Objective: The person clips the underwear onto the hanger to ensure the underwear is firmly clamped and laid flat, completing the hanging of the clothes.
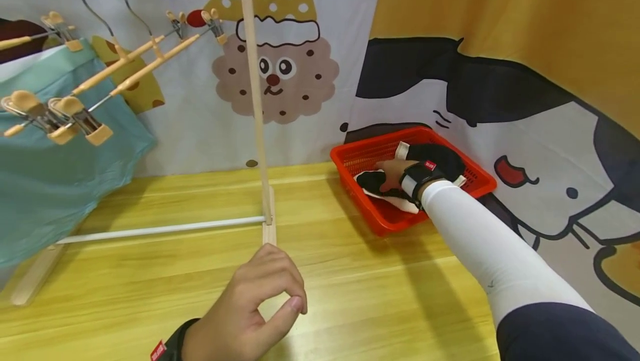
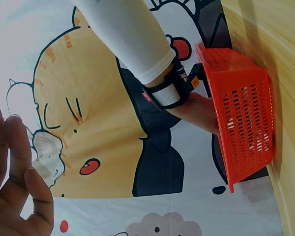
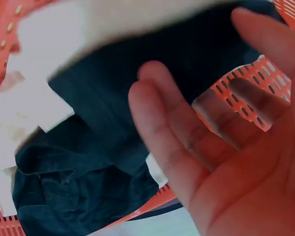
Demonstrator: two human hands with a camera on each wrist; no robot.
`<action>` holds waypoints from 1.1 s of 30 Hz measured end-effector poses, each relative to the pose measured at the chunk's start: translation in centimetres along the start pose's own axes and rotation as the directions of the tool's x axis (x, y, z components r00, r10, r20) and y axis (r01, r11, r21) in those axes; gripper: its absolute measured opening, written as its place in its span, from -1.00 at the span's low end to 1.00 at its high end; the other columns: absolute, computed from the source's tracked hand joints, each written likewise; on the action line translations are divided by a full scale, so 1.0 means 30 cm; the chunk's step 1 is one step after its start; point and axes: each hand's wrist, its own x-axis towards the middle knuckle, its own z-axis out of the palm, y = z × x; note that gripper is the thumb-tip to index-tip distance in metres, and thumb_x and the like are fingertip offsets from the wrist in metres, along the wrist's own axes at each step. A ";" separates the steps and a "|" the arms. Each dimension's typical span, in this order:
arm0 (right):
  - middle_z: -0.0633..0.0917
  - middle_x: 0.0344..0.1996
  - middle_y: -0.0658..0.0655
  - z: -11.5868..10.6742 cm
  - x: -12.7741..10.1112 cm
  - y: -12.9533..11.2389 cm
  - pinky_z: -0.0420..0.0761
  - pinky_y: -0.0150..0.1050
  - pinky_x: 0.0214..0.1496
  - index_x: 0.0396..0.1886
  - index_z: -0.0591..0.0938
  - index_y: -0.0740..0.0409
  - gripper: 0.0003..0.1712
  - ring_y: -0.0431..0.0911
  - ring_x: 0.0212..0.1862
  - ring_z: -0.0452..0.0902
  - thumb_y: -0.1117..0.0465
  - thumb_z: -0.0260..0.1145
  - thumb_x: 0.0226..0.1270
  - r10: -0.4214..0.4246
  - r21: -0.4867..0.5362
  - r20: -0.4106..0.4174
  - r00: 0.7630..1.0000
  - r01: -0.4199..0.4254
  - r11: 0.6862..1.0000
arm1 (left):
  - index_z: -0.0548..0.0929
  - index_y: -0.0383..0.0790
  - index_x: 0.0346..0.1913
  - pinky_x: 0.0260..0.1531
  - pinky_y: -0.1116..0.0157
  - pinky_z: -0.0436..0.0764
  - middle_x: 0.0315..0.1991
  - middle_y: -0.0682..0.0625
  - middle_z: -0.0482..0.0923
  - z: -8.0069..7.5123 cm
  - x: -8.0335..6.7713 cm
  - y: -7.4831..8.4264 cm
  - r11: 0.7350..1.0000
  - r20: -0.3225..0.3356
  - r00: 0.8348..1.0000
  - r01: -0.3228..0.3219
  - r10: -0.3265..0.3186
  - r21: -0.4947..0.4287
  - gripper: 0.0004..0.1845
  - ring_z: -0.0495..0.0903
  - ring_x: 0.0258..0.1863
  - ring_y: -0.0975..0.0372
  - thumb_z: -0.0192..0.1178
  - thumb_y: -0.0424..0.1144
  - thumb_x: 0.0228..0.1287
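Right hand (image 1: 395,175) reaches into the red basket (image 1: 385,216), right of centre, fingers open just above the dark cloth (image 3: 88,196) beneath them. Left hand (image 1: 250,305), bottom centre, loosely curled, empty, well apart.

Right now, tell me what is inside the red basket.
The basket holds dark cloth mixed with white cloth. The right hand reaches in over them, fingers spread, gripping nothing. Whatever lies under the cloth is hidden.
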 end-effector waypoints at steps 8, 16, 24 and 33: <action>0.64 0.18 0.27 0.004 -0.052 0.040 0.52 0.13 0.22 0.37 0.44 0.22 0.02 0.10 0.12 0.58 -0.22 0.56 -0.01 0.058 -0.056 -0.056 0.997 -0.061 0.997 | 0.59 -0.12 -0.42 -0.14 0.38 0.39 -0.49 0.14 0.56 0.011 0.000 0.021 0.999 -0.002 0.999 0.032 -0.032 0.020 -0.81 0.53 -0.38 0.36 0.11 -0.37 0.38; 0.67 -0.48 0.13 -0.059 -0.100 0.100 0.57 0.02 -0.35 -0.48 0.68 0.10 -0.74 0.03 -0.42 0.55 0.11 0.21 0.36 0.073 -0.179 -0.256 0.964 -0.121 0.976 | 0.59 -0.09 -0.41 -0.12 0.37 0.38 -0.48 0.17 0.57 0.009 0.000 0.041 0.998 0.010 0.998 0.057 -0.057 0.033 -0.81 0.53 -0.37 0.37 0.11 -0.39 0.37; 0.72 -0.26 0.34 -0.128 -0.184 0.157 0.59 0.29 -0.26 -0.18 0.69 0.20 -0.77 0.28 -0.22 0.66 0.22 0.15 0.34 -0.028 -0.167 -0.630 0.776 -0.100 0.981 | 0.61 -0.06 -0.38 -0.09 0.37 0.39 -0.46 0.19 0.59 0.008 -0.007 0.054 0.994 0.027 0.995 0.094 -0.096 0.047 -0.81 0.53 -0.36 0.38 0.12 -0.37 0.38; 0.65 -0.32 0.41 -0.184 -0.281 0.153 0.52 0.25 -0.19 -0.36 0.56 0.36 -0.88 0.37 -0.22 0.60 0.47 0.08 0.22 0.075 0.107 -0.878 0.472 0.042 0.993 | 0.61 -0.05 -0.38 -0.08 0.36 0.38 -0.46 0.20 0.60 0.012 -0.003 0.068 0.996 0.036 0.996 0.082 -0.084 0.045 -0.81 0.55 -0.35 0.39 0.12 -0.37 0.38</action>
